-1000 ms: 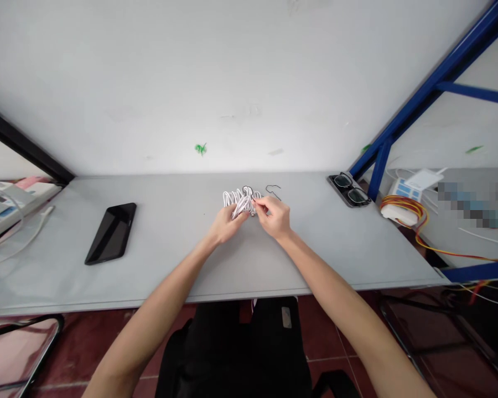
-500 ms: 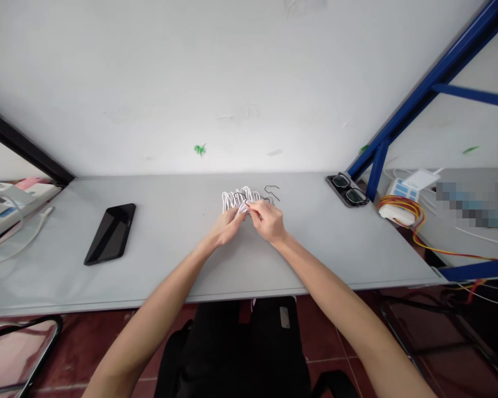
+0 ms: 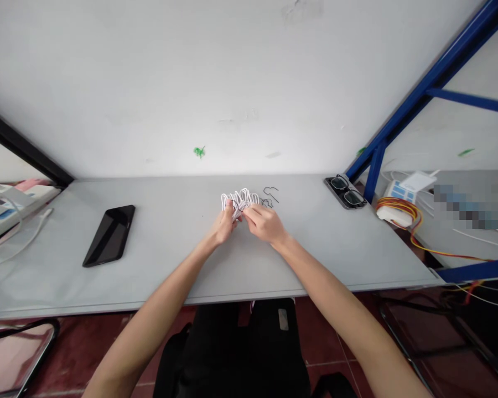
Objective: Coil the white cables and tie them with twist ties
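Note:
A coiled white cable [image 3: 244,196] lies in several loops near the middle of the grey table. At its left part my left hand [image 3: 224,225] is closed on it, the thumb pressed over the near loops. A thin black twist tie [image 3: 235,204] crosses the loops between my hands. My right hand [image 3: 266,224] pinches the end of that tie with thumb and forefinger, beside the cable. Just behind my right hand lie more black twist ties [image 3: 270,193], thin and bent; some are partly covered by my fingers.
On the left of the table [image 3: 166,276] lies a black phone [image 3: 110,235]. Glasses [image 3: 348,190] rest on a dark case at the back right. Beyond the blue frame [image 3: 375,166] are a power strip and a red-yellow wire coil [image 3: 398,205]. A wall closes the back.
My left thumb has moved up over the cable loops. My right hand has turned slightly and shifted a little lower with the twist tie. The view has moved slightly.

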Action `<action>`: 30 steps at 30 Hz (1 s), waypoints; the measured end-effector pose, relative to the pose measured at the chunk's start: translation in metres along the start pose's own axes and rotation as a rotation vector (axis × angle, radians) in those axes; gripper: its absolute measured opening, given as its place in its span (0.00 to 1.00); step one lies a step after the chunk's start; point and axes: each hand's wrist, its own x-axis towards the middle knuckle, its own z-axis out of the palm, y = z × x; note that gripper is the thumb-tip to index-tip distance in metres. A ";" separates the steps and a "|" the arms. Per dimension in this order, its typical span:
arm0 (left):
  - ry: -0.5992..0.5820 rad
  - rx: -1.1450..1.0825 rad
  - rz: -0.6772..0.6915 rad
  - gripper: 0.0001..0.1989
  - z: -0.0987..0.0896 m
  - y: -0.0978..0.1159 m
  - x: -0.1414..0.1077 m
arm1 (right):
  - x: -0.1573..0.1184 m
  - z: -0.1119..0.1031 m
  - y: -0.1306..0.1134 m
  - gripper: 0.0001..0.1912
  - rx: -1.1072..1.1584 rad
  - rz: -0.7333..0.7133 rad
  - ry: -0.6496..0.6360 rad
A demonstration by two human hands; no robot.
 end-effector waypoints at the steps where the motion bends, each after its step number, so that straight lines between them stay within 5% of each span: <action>1: 0.018 -0.014 -0.004 0.39 0.000 -0.002 0.001 | 0.000 -0.001 -0.001 0.16 -0.005 -0.014 -0.007; 8: 0.067 -0.214 -0.091 0.37 -0.005 -0.001 0.003 | -0.001 -0.002 -0.003 0.15 0.140 0.045 -0.081; 17: -0.055 -0.514 -0.123 0.25 -0.011 0.004 0.001 | 0.002 0.001 -0.003 0.12 0.635 0.348 -0.119; 27: -0.068 -0.343 -0.110 0.20 -0.010 0.013 -0.002 | 0.007 -0.003 -0.005 0.11 1.009 0.721 -0.253; 30: -0.069 -0.274 -0.046 0.15 -0.011 0.008 -0.001 | 0.008 -0.005 -0.005 0.23 1.070 0.804 -0.296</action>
